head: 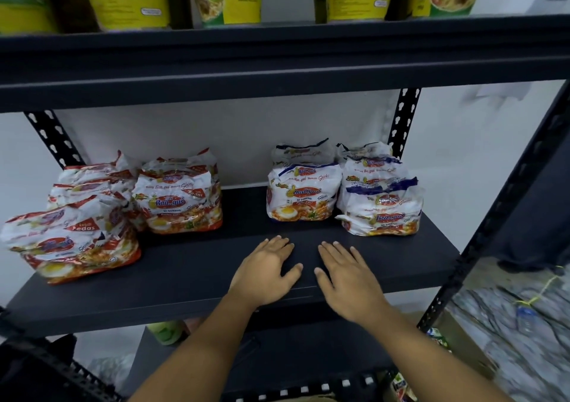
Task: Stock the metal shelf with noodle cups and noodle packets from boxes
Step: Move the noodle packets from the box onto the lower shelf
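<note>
Several red packets (179, 198), blue packets (303, 196) flank left hand (265, 273), right hand (348, 281).

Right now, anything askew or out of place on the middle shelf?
The front-left red packets look skewed and slumped forward, close to the shelf edge. The blue packets at right sit roughly straight. Nothing spilled or torn that I can see.

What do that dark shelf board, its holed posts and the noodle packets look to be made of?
Shelf board: dark grey, matte, smooth; likely painted metal, though a coated board would look alike. Holed post: probably black painted steel angle, judging by the punched keyhole slots. Noodle packets: thin glossy plastic film, creased and crinkled, printed in colour.
</note>
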Available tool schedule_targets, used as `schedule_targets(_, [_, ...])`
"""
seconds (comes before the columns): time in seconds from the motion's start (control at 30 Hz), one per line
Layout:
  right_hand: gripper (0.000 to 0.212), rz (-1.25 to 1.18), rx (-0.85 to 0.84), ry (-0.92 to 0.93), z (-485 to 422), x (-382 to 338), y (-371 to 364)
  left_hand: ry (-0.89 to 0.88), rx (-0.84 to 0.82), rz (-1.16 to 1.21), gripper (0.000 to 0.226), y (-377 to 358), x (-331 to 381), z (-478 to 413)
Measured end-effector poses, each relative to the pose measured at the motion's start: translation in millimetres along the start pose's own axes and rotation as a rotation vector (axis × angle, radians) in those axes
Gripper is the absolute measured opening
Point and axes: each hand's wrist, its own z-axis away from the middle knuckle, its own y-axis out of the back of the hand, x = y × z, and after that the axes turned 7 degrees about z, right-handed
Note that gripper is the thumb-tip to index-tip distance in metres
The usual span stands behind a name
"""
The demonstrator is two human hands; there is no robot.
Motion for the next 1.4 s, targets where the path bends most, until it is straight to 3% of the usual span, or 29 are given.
schedule_targets(0.2, [0.086, 0.083, -0.059, -0.011, 6.7, -4.0, 5.2, 0.022, 0.035, 0.002, 0.059, 6.4, 2.7, 9.8])
schedule_targets(0.33, [0.064, 0.092, -0.094, -0.03, 10.5, -7.3, 10.1, 0.037, 0.006, 0.017, 0.061, 9.6, -4.0, 24.1])
schedule_targets(0.63, [0.054, 0.03, -0.08, -0.023, 22.5, -20.9, 16.7, 0.088, 0.007, 0.018, 0.063, 22.4, -23.6, 76.4])
schedule_targets(1.07, [0.058, -0.134, -0.07, 0.123, 83.9, -86.4, 29.2, 0.11, 0.107, 0.146, 0.057, 30.5, -1.9, 158.5])
schedule_targets(1.3, [0.056, -0.138, -0.121, 0.18, 139.7, -103.3, 6.7, 0.181, 0.014, 0.173, 0.059, -7.8, -2.0, 221.8])
schedule_targets(1.4, [0.057, -0.126, -0.217, 0.181, 169.5, -108.5, -17.4, 0.264, -0.094, 0.18, 0.062, -36.7, -4.3, 253.7])
